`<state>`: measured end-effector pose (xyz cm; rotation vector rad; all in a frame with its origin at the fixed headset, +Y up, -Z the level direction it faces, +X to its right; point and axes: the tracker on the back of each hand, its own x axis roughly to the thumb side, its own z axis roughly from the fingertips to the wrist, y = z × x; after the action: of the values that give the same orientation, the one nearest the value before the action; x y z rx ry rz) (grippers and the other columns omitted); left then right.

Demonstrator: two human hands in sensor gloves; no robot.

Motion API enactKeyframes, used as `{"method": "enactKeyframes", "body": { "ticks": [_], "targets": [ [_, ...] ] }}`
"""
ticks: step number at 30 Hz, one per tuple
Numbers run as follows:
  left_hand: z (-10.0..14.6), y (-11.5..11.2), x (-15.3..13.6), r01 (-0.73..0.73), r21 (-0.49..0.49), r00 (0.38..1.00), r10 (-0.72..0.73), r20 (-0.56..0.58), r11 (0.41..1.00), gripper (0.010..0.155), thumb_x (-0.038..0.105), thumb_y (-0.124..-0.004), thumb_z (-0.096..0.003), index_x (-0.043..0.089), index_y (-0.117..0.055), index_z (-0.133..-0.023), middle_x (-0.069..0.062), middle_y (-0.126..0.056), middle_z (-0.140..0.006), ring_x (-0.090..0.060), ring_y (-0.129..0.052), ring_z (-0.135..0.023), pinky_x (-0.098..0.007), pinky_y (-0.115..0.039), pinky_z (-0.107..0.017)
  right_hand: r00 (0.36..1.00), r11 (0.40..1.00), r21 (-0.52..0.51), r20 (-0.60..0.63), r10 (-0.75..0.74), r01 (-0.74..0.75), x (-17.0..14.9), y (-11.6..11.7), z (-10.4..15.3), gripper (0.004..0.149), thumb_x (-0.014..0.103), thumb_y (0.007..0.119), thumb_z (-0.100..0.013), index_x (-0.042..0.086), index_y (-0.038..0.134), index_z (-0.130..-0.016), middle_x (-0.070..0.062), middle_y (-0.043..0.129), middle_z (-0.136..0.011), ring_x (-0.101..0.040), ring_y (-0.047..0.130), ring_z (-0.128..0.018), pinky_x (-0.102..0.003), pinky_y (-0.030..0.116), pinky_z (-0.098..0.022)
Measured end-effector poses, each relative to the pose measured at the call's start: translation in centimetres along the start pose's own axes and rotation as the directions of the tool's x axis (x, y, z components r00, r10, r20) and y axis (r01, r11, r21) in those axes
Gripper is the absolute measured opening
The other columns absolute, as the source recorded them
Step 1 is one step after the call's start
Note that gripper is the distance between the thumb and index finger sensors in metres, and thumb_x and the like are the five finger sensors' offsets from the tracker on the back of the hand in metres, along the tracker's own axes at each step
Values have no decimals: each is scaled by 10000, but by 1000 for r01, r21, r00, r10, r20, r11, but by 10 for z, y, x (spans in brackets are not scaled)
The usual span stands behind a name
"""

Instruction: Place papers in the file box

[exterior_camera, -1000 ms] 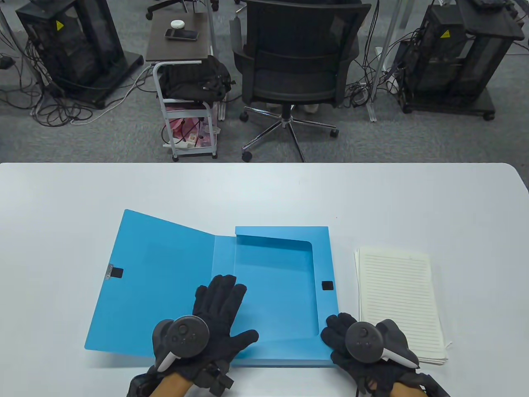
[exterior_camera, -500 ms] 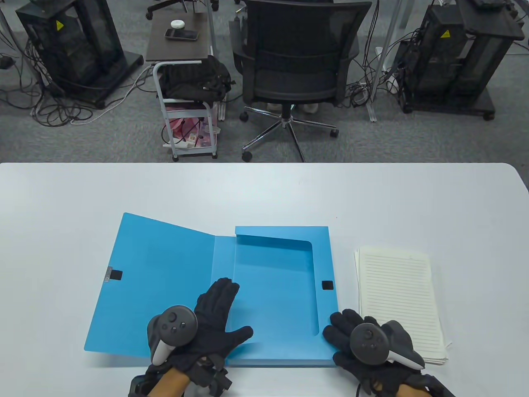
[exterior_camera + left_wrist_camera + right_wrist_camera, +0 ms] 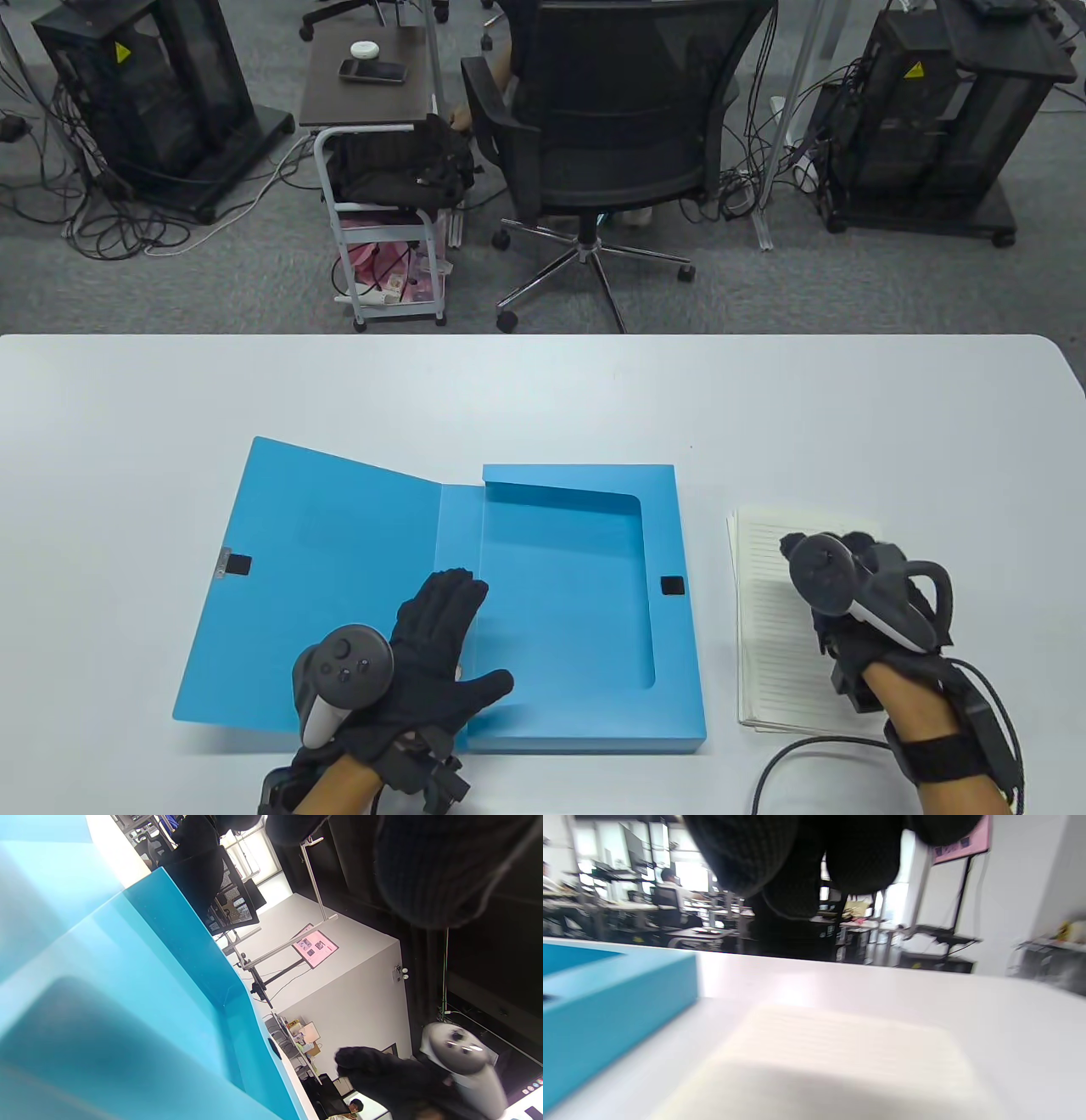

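Box [image 3: 585, 594]: open, lid at 9 o'clock; left hand [image 3: 433, 662] flat (pinning it steady). Papers [image 3: 776, 671], 3 o'clock; right hand [image 3: 857, 594] above, grip unclear.

The file box [image 3: 585, 611] is bright sky blue all over, its opened lid [image 3: 314, 586] the same shade, with small black square fastener patches [image 3: 673, 586] on both. Just right of the box, the papers [image 3: 772, 628] are cream with fine dark horizontal ruling. Both gloves are black knit; left hand [image 3: 424, 654] and right hand [image 3: 857, 611] each carry a dark grey tracker with a white handle. The table [image 3: 543, 390] is plain pale grey-white.
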<state>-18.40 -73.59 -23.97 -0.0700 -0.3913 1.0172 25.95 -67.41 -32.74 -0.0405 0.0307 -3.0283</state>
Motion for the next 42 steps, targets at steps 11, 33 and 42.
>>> {"method": "enactKeyframes", "body": {
  "ticks": [11,33,42],
  "targets": [
    [2,4,-3,-1,1,1000,1,-27,1000,942,694,-776,-318,282,-419,-1086,-102,-272,-1177,-401,-150,-1098,-684,-93,-722,995,987,133,-31,94,-89,-11,60,-67,729,474,831,-295,303,517,-930,23,628,-1045,-304,595,-975,-662,487,-708],
    [0,0,-13,37,-27,994,-40,-104,999,935,684,-776,-321,272,-425,-1083,-112,-300,-1170,-412,-190,-1096,-691,-117,-722,983,806,590,-111,148,-54,-57,99,-100,989,547,809,-189,299,261,-975,-12,316,-1127,-337,365,-1048,-683,395,-737],
    [0,4,-13,32,-8,992,-33,-125,999,933,684,-775,-323,272,-427,-1084,-112,-304,-1170,-410,-195,-1097,-691,-120,-723,982,718,692,-79,174,-72,-61,107,-116,1009,572,807,-153,325,240,-951,66,278,-1095,-386,255,-1007,-696,208,-712]
  ]
}}
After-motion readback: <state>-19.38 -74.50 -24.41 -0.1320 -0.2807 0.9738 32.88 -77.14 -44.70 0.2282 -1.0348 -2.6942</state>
